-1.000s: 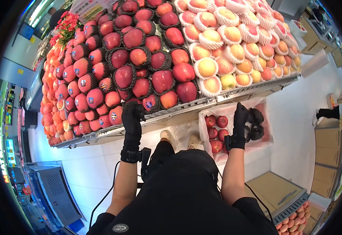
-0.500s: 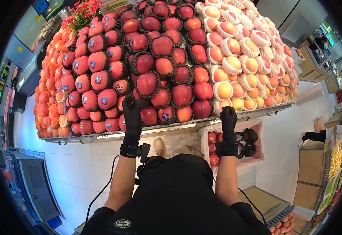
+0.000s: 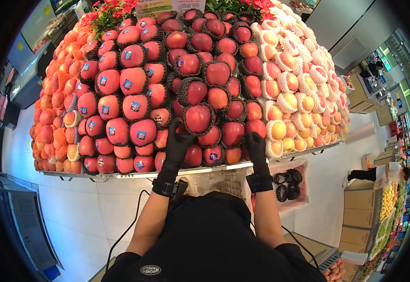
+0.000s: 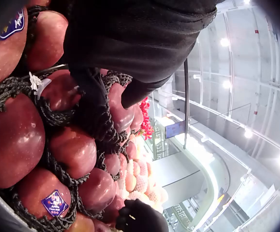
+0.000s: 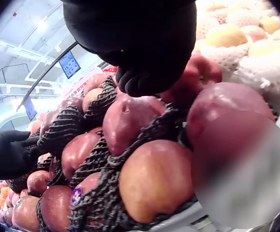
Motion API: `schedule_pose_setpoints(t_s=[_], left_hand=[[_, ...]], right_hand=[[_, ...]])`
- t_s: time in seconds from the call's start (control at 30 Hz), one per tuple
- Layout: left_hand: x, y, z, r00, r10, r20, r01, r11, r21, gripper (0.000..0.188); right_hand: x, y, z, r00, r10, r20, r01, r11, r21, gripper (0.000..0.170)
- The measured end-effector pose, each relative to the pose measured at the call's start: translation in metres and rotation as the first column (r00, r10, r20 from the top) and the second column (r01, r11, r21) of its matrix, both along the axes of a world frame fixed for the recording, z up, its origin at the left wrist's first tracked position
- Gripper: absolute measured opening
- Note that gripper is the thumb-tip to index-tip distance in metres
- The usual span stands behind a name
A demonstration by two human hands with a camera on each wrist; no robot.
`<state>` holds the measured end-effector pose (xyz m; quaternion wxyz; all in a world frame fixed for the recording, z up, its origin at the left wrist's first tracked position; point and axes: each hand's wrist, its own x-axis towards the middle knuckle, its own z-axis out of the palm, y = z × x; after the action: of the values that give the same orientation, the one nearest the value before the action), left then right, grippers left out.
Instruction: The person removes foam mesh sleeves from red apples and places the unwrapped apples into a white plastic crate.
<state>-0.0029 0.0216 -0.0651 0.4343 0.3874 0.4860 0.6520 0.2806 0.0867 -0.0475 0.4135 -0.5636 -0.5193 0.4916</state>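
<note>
My left hand (image 3: 177, 145), in a black glove, reaches into the dark red apples at the middle of the display. In the left wrist view its thumb and fingers close around a red apple (image 4: 121, 112) in a black foam net. The same hand (image 5: 7, 152) shows at the left of the right wrist view, fingertips at the netted fruit. My right hand (image 3: 256, 148), also gloved in black, is by the front apples at the right of this section. Its fingers (image 5: 137, 83) are curled just over a red apple (image 5: 130, 121), with nothing visible in them.
Stickered apples (image 3: 137, 105) fill the left, and paler fruit (image 3: 287, 103) in white nets the right. A metal ledge (image 3: 205, 170) runs along the front. Below it, a lined box (image 3: 300, 199) holds black nets (image 3: 287, 183). A person (image 3: 374, 174) is at the far right.
Both hands have moved forward from the display's front edge to over the apples. The left hand has come onto a netted apple. The head view has shifted, so more of the display shows.
</note>
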Motion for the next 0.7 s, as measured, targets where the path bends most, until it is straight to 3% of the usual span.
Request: schedule_pose_setpoints(t_s=[0.03, 0.07, 0.17, 0.3, 0.4, 0.7], left_hand=[[-0.002, 0.001, -0.003, 1.0, -0.014, -0.008, 0.014, 1.0, -0.007, 0.084], [-0.001, 0.0, 0.004, 0.998, 0.025, -0.049, -0.024, 1.0, 0.02, 0.085], [-0.011, 0.0, 0.002, 0.986, 0.012, -0.166, -0.011, 1.0, 0.011, 0.086], [-0.017, 0.001, -0.002, 0.981, -0.048, -0.19, 0.042, 0.998, -0.037, 0.09], [-0.015, 0.005, 0.0, 0.967, -0.041, -0.25, 0.045, 0.999, 0.01, 0.091], [-0.014, 0.015, 0.014, 0.995, -0.054, -0.085, 0.056, 0.998, 0.022, 0.08]], right_hand=[[-0.012, 0.0, 0.004, 0.999, 0.038, -0.009, -0.038, 0.999, 0.005, 0.019], [-0.025, 0.001, 0.002, 0.974, 0.059, -0.217, -0.065, 0.998, -0.022, 0.015], [-0.051, 0.005, 0.0, 0.99, 0.122, -0.074, -0.12, 0.993, 0.019, 0.016], [-0.09, 0.005, 0.037, 0.976, 0.208, -0.067, -0.209, 0.978, -0.018, 0.017], [-0.106, 0.013, 0.03, 0.967, 0.244, -0.069, -0.244, 0.97, 0.015, 0.018], [-0.102, 0.046, 0.043, 0.926, 0.297, 0.232, -0.322, 0.944, 0.079, 0.022]])
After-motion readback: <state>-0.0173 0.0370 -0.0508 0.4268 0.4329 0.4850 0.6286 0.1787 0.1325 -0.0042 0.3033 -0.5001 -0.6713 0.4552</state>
